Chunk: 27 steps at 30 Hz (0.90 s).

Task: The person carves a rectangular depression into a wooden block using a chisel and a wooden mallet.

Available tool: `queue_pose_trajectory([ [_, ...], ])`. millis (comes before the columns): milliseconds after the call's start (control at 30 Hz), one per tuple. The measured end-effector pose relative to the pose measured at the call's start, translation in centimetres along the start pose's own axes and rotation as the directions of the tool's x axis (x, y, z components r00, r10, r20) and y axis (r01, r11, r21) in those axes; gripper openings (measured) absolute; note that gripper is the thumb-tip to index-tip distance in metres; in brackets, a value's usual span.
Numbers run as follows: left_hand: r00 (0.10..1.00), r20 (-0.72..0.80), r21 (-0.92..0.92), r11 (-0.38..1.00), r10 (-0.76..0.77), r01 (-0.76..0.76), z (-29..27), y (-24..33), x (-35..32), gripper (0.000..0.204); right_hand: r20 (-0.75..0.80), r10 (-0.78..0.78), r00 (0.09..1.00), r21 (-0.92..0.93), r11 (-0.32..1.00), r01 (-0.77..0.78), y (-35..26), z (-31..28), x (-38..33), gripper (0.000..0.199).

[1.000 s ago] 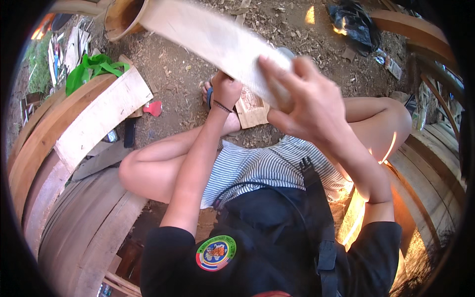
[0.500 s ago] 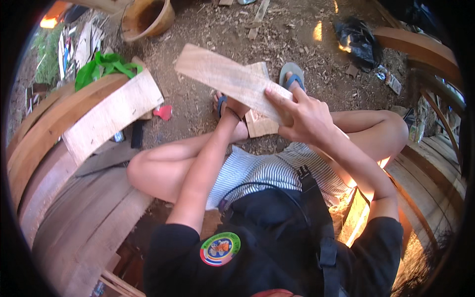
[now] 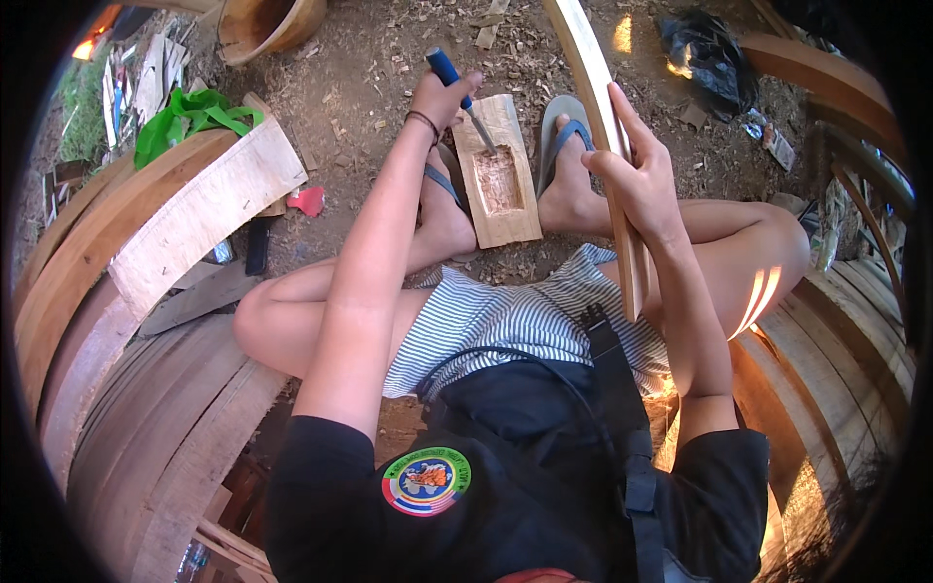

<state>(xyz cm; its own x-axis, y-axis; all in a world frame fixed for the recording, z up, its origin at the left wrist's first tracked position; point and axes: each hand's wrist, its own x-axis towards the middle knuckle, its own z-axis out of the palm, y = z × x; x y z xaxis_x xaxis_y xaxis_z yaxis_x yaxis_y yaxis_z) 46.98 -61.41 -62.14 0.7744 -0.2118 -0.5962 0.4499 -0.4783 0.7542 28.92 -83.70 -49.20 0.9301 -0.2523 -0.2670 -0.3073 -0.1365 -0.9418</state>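
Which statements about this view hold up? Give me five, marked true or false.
1. The left grip holds a blue-handled chisel. True.
2. The right grip is empty. False: it holds a long wooden board.
3. The wooden block lies between the feet. True.
4. The block's top is uncut. False: it has a rough recess.
5. The green cloth is on the picture's left side. True.
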Motion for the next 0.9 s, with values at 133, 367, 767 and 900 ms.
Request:
queue_pose_trajectory([
  [133, 0.995, 0.069, 0.001, 0.998, 0.069, -0.069, 0.5, -4.5, -2.3, 0.037, -0.012, -0.022, 1.000, -0.053, 0.998, 0.021, 0.5, -0.3, -0.1, 0.089],
  [367, 0.958, -0.126, -0.269, 0.920, 0.259, -0.285, -0.4, -5.7, -7.8, 0.033, 0.012, -0.003, 1.000, -0.055, 0.998, 0.003, 1.2, -0.3, -0.6, 0.089],
  [767, 0.836, -0.206, 0.345, 0.837, 0.508, -0.424, 3.3, -7.3, -12.7, 0.018, 0.066, -0.035, 0.997, -0.087, 0.995, 0.041, 2.3, 0.5, -1.2, 0.087],
  [900, 0.741, -0.216, 0.452, 0.738, 0.636, -0.501, 2.9, -8.1, -11.4, 0.019, 0.064, 0.010, 0.998, -0.110, 0.994, -0.003, 1.9, 0.8, -1.5, 0.087],
])
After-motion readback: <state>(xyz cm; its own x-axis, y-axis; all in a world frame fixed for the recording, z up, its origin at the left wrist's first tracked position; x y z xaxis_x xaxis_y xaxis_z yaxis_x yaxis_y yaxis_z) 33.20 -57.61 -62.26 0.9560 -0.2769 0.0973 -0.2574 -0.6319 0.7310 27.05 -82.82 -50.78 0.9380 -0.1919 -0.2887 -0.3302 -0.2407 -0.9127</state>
